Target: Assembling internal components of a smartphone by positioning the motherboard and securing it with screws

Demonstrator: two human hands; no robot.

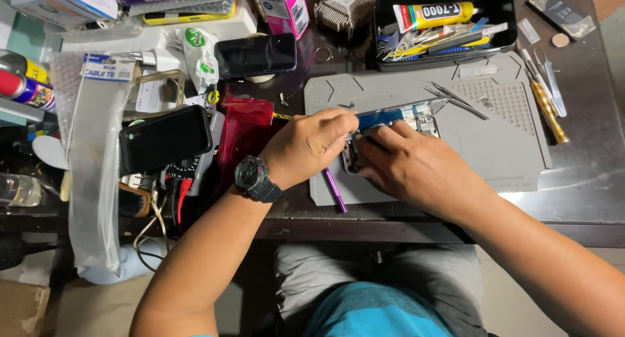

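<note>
Lying on the grey work mat [514, 148], one opened phone [397, 125] sat under both hands, its blue inner part showing between them. Left hand [312, 145]: fingers curled, pinching the phone's upper edge; black wristwatch [256, 179] on the wrist. Right hand [410, 164]: fingers pressed down over the phone's lower half, holding it flat. One purple tool [334, 189] lay just below the left hand, at the mat's edge. Dark tabletop [586, 187], crowded. Two further phones, one black [165, 138] and one dark-screened [255, 55], lay to the left. One black tray [443, 25] of tools, one glue tube [433, 15] inside. One pair of tweezers [459, 99] on the mat.
</note>
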